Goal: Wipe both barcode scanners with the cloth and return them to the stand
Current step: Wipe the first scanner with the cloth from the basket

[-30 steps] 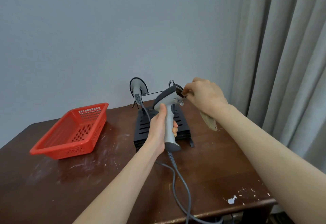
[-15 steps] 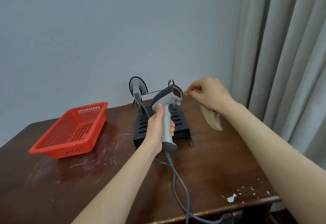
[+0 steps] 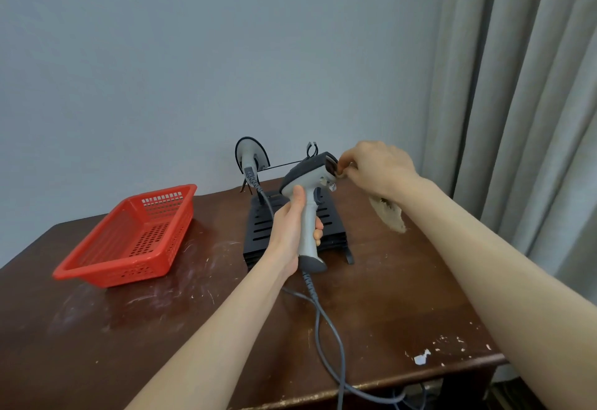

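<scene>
Grey scanner (image 3: 307,202) upright in the left hand's (image 3: 289,232) clamp; right hand (image 3: 376,167) pinches a cloth (image 3: 387,215) against its window.

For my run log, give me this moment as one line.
left hand: grips grey handheld barcode scanner | right hand: beige cloth at scanner window | second grey scanner: on black stand

The left hand (image 3: 290,228) is fisted upright around a grip, thumb up along it. Farther right, the right hand (image 3: 378,167) pinches thumb against fingertips, knuckles up. Both forearms are bare.
</scene>
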A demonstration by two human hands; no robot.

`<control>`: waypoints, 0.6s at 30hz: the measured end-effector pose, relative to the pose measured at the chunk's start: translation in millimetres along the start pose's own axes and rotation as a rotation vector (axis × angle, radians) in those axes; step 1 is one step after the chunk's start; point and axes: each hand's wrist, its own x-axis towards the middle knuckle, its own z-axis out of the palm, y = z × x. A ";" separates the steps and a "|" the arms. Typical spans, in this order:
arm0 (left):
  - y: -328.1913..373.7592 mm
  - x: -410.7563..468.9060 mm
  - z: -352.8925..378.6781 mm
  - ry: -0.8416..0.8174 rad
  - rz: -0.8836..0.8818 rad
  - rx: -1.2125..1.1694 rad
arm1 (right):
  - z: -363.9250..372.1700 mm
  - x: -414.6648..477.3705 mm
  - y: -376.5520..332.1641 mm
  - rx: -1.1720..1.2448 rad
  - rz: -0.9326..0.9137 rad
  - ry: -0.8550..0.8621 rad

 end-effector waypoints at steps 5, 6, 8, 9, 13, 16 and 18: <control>2.0 1.2 0.1 0.005 0.002 -0.010 | 4.4 1.6 3.4 0.256 0.005 -0.022; 2.3 0.8 -0.1 0.009 -0.001 -0.016 | 7.0 1.6 3.8 0.296 -0.006 -0.046; 2.6 -0.2 -0.2 0.014 -0.009 -0.035 | 11.6 0.7 4.1 0.330 -0.004 -0.057; 2.6 -0.3 -0.1 0.012 -0.008 -0.035 | 13.6 0.7 4.7 0.342 0.009 -0.044; 2.5 -0.6 -1.0 0.001 0.021 0.005 | 11.6 3.2 9.2 0.444 0.126 0.025; 2.4 -0.6 -3.0 0.003 0.026 0.007 | 3.1 4.5 10.5 0.589 0.159 -0.005; 1.9 -1.2 -2.6 0.001 0.026 0.011 | 0.3 4.3 8.3 0.654 0.175 -0.048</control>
